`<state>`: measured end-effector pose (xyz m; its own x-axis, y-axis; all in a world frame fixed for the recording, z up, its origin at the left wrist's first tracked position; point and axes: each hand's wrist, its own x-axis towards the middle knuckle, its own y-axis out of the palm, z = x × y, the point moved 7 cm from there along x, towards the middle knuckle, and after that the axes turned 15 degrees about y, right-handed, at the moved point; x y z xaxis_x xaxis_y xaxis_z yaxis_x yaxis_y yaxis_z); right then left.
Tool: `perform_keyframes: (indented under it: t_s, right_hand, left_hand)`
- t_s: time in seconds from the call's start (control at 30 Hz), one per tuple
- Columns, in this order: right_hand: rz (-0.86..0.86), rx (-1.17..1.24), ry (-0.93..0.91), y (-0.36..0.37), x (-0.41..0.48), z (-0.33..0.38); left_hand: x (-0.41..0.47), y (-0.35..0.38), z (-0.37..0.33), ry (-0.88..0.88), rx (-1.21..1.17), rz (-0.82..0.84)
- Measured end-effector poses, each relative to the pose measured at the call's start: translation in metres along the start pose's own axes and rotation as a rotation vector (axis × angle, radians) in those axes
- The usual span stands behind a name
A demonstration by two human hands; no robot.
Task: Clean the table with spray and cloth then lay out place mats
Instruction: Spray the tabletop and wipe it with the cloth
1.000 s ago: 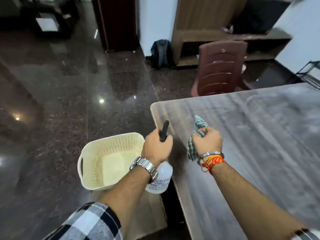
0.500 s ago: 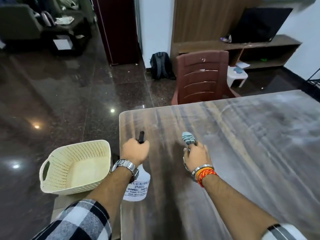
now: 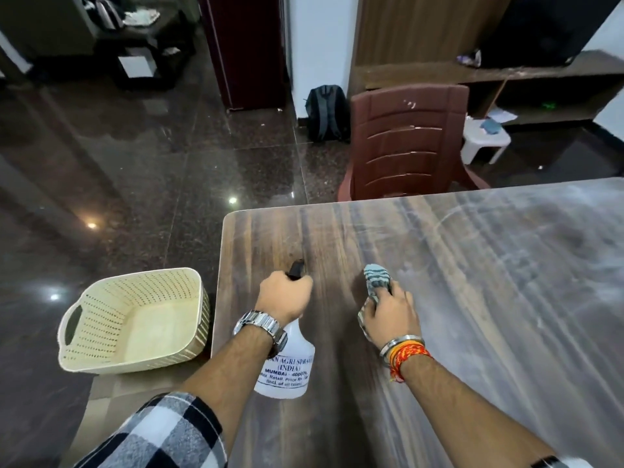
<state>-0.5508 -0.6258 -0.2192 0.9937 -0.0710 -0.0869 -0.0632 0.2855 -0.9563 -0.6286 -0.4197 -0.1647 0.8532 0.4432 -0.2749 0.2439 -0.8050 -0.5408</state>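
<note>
1. Your left hand (image 3: 283, 296) is wrapped tight around the neck of the spray bottle (image 3: 286, 366), holding it above the near left part of the table (image 3: 472, 332); the black nozzle (image 3: 296, 269) pokes out past your knuckles, pointing away from you.
2. Your right hand (image 3: 391, 314) is closed on the cloth (image 3: 376, 282), a bunched green-and-white check rag that sticks out ahead of your fingers and down at the thumb side. It seems to be pressed against the tabletop, though contact is hard to confirm from this angle.
3. The two hands sit side by side, near each other but apart, both over the wood-grain surface close to its left edge.
4. The tabletop to your right shows pale streaks and smears across the grain.
5. Off the left edge, a cream perforated basket (image 3: 135, 319) sits on a lower surface, just beside the table.
6. Past the far edge, a brown plastic chair (image 3: 410, 140) stands with its back toward you.
7. Further off, a dark backpack (image 3: 327, 113) leans by the white wall, and a small white stool (image 3: 486, 141) stands right of the chair.
</note>
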Motion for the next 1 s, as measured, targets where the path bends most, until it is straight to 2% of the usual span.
perform_keyframes:
  t_s: [0.17,0.33,0.47,0.53,0.6,0.7,0.73,0.83,1.0]
  right_hand:
    - [-0.049,0.058,0.083,-0.01,0.012,-0.011]
    - [-0.129,0.212,0.105,-0.011,0.029,-0.014]
    - [0.03,0.14,0.105,0.025,0.053,-0.006]
    - [0.046,0.063,0.13,0.043,0.062,-0.005]
    - [-0.015,0.094,0.217,0.047,0.078,-0.012]
    - [-0.227,0.29,0.455,0.029,0.12,-0.038]
    - [-0.23,0.294,0.496,0.024,0.139,-0.039]
    - [-0.12,0.168,0.383,0.031,0.183,0.002]
    - [-0.025,0.058,0.054,0.071,0.179,0.141]
  left_hand:
    - [0.017,0.016,-0.016,0.076,0.013,0.047]
    - [0.034,0.018,-0.018,0.051,-0.021,0.046]
    - [0.046,0.019,-0.021,0.053,-0.022,0.047]
    - [0.052,0.016,-0.019,0.052,-0.025,-0.001]
    - [0.059,0.01,-0.014,0.031,-0.02,-0.041]
    - [0.071,-0.003,-0.003,0.006,-0.033,-0.096]
    - [0.075,-0.009,0.001,0.0,-0.039,-0.117]
    - [0.082,-0.024,0.014,-0.04,-0.049,-0.169]
    - [0.074,-0.057,0.036,-0.086,-0.087,-0.263]
